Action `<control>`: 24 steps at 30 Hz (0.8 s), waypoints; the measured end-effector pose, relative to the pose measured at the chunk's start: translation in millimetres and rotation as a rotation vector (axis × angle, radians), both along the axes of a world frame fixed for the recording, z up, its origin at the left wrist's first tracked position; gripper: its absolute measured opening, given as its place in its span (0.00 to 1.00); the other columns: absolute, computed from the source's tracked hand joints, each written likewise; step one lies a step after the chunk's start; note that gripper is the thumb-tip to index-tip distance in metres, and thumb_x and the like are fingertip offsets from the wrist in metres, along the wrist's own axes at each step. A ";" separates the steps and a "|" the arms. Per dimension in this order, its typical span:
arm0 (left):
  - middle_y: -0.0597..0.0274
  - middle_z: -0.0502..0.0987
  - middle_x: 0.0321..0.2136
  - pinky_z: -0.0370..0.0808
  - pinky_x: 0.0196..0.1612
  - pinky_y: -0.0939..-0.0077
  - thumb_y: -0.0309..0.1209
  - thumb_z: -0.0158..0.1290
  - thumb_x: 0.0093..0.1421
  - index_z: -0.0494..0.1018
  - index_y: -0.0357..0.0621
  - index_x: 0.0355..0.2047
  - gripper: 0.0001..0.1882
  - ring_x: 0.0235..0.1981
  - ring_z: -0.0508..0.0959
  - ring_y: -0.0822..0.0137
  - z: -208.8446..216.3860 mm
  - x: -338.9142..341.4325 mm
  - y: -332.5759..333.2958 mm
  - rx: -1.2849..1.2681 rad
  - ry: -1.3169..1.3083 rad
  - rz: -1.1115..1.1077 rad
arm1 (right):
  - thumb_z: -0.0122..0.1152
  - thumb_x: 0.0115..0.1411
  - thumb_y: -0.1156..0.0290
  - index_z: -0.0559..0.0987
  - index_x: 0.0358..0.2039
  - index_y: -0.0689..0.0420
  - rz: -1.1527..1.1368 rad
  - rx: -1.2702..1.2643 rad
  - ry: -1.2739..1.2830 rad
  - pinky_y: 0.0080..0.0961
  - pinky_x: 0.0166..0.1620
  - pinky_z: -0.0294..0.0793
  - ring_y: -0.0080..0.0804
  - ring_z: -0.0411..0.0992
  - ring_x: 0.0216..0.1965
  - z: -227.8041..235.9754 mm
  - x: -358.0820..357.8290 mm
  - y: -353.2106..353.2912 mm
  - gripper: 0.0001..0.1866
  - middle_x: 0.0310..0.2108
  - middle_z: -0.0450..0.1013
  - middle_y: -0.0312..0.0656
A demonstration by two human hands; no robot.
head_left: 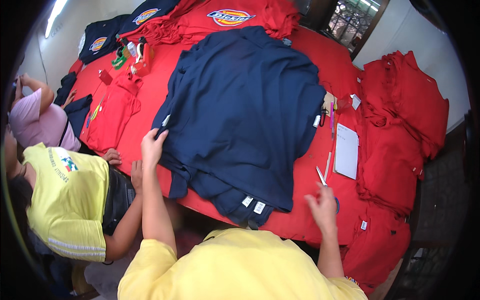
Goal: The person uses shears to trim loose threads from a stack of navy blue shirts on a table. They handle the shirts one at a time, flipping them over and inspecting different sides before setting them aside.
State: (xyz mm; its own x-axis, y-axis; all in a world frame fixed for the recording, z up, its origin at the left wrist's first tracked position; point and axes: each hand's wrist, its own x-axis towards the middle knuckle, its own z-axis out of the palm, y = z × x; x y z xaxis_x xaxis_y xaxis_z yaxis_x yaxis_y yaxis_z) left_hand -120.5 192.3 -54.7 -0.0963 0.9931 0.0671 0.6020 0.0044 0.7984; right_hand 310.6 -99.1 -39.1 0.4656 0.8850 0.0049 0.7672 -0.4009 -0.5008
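Observation:
A large navy blue shirt [240, 110] lies spread over the table in front of me, with more navy cloth under its near edge. My left hand [152, 146] pinches the shirt's left edge, close to a small white tag [166, 120]. Two white tags [253, 204] show on the cloth at the near edge. To the right of the shirt, my right hand [324, 207] is on a pair of scissors [321, 176]. Their blades point away from me, and part of a blue handle shows beside the hand, which covers their middle.
Red cloth covers the table [200, 201]. Red garments [395, 125] are piled at right, beside a white notepad [346, 152]. Folded printed shirts [230, 17] lie at the far side. A tape dispenser [142, 60] stands far left. A co-worker in yellow [70, 195] sits close at left, another in pink [42, 117] beyond.

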 end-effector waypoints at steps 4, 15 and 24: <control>0.71 0.69 0.23 0.66 0.33 0.83 0.34 0.52 0.62 0.72 0.36 0.31 0.12 0.26 0.68 0.78 77.5 -5.1 -68.8 0.004 -0.647 -0.093 | 0.65 0.53 0.66 0.73 0.45 0.65 0.385 -0.267 0.290 0.35 0.47 0.70 0.47 0.71 0.44 -15.1 -28.7 10.4 0.22 0.40 0.72 0.55; 0.57 0.77 0.36 0.69 0.46 0.64 0.44 0.51 0.63 0.71 0.47 0.37 0.14 0.32 0.76 0.65 93.3 -78.6 -51.8 0.616 -1.212 -0.939 | 0.58 0.56 0.68 0.73 0.23 0.62 1.136 0.672 1.230 0.30 0.26 0.65 0.35 0.68 0.22 116.3 123.0 32.1 0.10 0.22 0.71 0.45; 0.48 0.67 0.56 0.60 0.59 0.63 0.54 0.53 0.57 0.40 0.39 0.67 0.50 0.57 0.67 0.58 71.7 76.6 73.5 -0.164 -0.549 -0.276 | 0.57 0.60 0.54 0.52 0.66 0.60 0.121 0.626 0.732 0.39 0.63 0.52 0.43 0.49 0.66 78.7 84.1 199.9 0.40 0.66 0.50 0.51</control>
State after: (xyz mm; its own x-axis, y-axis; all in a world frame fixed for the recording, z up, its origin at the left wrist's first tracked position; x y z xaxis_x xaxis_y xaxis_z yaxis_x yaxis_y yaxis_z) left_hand -43.9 265.8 17.0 0.1878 0.9794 -0.0745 0.1014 0.0561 0.9933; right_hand 394.8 100.8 39.6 0.4467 0.8629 0.2364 0.1994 0.1616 -0.9665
